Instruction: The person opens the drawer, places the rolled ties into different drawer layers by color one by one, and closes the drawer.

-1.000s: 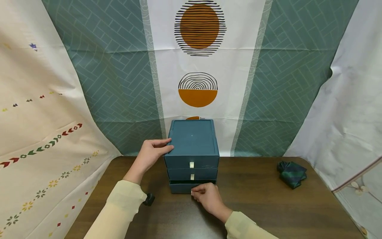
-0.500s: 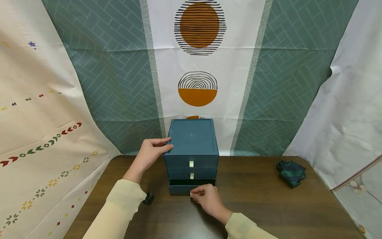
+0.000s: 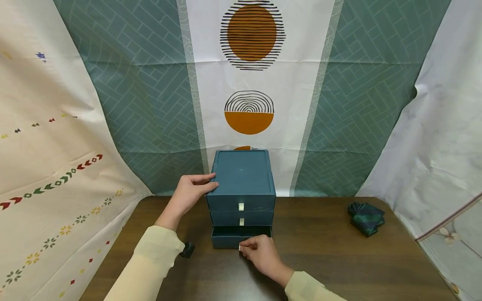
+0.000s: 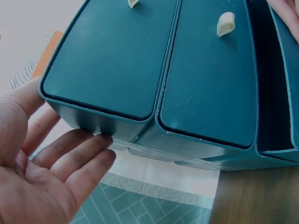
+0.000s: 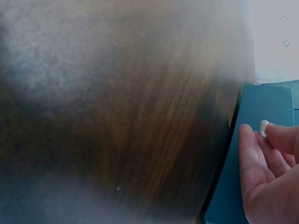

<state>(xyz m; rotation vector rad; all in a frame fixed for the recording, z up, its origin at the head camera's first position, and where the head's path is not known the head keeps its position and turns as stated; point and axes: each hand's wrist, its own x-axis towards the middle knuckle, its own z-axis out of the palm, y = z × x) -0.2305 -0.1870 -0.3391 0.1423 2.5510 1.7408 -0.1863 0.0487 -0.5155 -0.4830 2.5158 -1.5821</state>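
Note:
A dark teal storage box [image 3: 242, 173] with three stacked drawers stands at the table's middle. My left hand [image 3: 188, 190] rests against its upper left edge, fingers extended; in the left wrist view the fingertips [image 4: 103, 140] touch its side. The bottom drawer [image 3: 225, 242] is pulled partway out, and the visible part of its inside is dark and shows nothing in it. At its front, my right hand [image 3: 263, 256] pinches the small cream pull tab [image 5: 263, 125] between thumb and fingers. The top drawer [image 4: 112, 60] and middle drawer [image 4: 210, 84] are closed, each with a cream tab.
A folded dark green and navy cloth [image 3: 366, 218] lies at the table's right. Behind the box hangs a patterned curtain [image 3: 150, 104], with pale fabric on both sides. The brown wooden table [image 3: 320, 242] extends around the box.
The bottom drawer has slid further out toward me, its opening widening, with my right hand moving back along with the tab. My left hand has stayed at the box's edge.

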